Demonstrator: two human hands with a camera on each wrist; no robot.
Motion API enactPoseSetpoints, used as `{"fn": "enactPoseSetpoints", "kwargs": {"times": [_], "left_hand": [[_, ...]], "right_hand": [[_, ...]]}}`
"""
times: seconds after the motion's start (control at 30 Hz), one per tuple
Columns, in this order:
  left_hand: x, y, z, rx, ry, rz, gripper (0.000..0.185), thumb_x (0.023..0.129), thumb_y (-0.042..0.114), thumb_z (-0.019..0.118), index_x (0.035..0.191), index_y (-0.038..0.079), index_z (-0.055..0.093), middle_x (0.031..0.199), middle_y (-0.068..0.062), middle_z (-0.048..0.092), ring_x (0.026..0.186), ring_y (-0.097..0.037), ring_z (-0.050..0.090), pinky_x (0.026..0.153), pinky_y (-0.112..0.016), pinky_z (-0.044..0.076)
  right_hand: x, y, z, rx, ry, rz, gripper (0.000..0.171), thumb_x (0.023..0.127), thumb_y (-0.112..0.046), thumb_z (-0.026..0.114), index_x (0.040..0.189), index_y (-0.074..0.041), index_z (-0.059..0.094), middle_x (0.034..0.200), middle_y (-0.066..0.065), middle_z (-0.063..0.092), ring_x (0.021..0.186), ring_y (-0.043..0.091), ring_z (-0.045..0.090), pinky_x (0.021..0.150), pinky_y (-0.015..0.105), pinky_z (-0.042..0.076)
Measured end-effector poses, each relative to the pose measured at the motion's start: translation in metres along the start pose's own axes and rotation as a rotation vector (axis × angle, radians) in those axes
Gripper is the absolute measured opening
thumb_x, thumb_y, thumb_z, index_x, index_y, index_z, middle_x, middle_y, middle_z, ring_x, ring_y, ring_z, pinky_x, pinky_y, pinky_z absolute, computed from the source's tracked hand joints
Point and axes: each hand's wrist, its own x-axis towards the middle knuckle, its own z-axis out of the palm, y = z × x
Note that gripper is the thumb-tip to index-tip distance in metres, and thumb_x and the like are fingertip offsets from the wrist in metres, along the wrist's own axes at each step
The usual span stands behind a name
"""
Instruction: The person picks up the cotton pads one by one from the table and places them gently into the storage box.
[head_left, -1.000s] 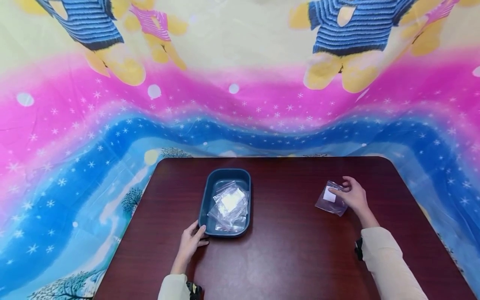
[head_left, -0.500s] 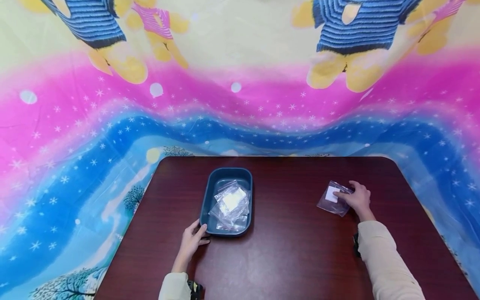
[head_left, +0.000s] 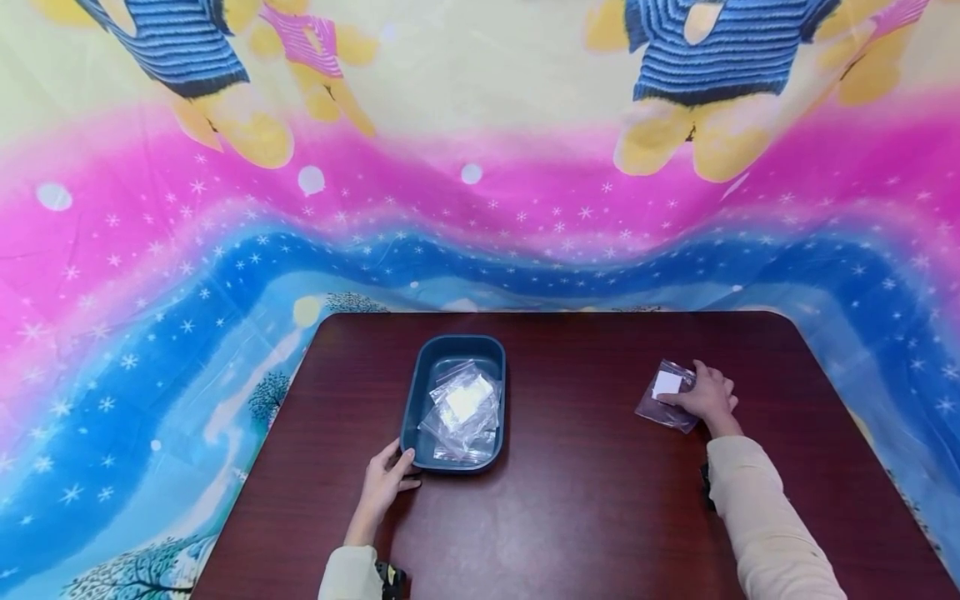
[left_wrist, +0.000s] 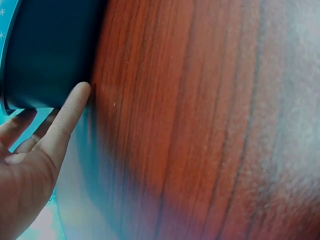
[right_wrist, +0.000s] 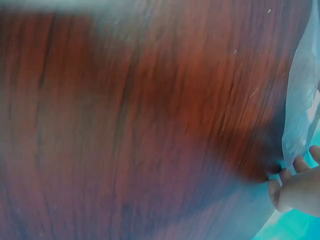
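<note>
One dark blue tray (head_left: 415, 392) is sitting on the dark wood table (head_left: 570, 508), left of centre, and one clear plastic bag (head_left: 666, 395) with a single white square inside is lying flat toward the table's three o'clock side. Inside the tray a heap of clear bags (head_left: 461, 408) is lying crumpled together; how many there are is impossible to count, since they are overlapping and see-through.

The left hand (head_left: 384, 486) is resting at the tray's seven o'clock corner, fingers loosely extended, thumb touching the tray's wall; it is gripping nothing. The left wrist view is showing the thumb (left_wrist: 67, 117) against the tray's dark wall (left_wrist: 50, 50), with the other fingers partly cut off at the edge.

The right hand (head_left: 705, 397) is lying on the single bag at its four o'clock edge, its fingers curling over the plastic. Whether they are pinching it or only pressing it down is hard to tell. The right wrist view is blurred, with only fingertips (right_wrist: 287, 187) and a strip of the bag (right_wrist: 302, 100) showing at the edge.
</note>
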Motion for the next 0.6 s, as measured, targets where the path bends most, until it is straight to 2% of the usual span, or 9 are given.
{"fn": "enactPoseSetpoints", "kwargs": {"times": [0.2,0.37,0.6], "left_hand": [[-0.008,0.016,0.003,-0.009,-0.018,0.008,0.049,0.094,0.009,0.050,0.134,-0.013,0.032,0.113,-0.040,0.047,0.091,-0.047,0.057,0.070,-0.051,0.053],[-0.014,0.027,0.005,0.002,-0.014,0.015,0.048,0.094,0.008,0.049,0.133,-0.014,0.032,0.114,-0.041,0.047,0.093,-0.048,0.055,0.071,-0.051,0.053],[-0.015,0.029,0.006,0.005,-0.014,0.013,0.048,0.094,0.009,0.050,0.133,-0.014,0.033,0.114,-0.040,0.047,0.093,-0.047,0.056,0.073,-0.053,0.052]], "right_hand": [[0.002,-0.002,0.003,-0.014,-0.002,0.007,0.105,0.068,-0.039,0.076,0.138,0.012,0.016,0.127,0.041,0.019,0.110,0.053,0.018,0.082,0.063,0.024],[-0.001,-0.009,0.003,0.011,0.000,0.058,0.099,0.069,-0.036,0.076,0.135,0.014,0.021,0.119,0.039,0.030,0.105,0.050,0.024,0.080,0.059,0.026],[-0.006,-0.017,0.004,0.059,-0.008,0.108,0.070,0.072,-0.029,0.074,0.115,0.015,0.041,0.103,0.031,0.047,0.096,0.045,0.034,0.079,0.057,0.026]]}}
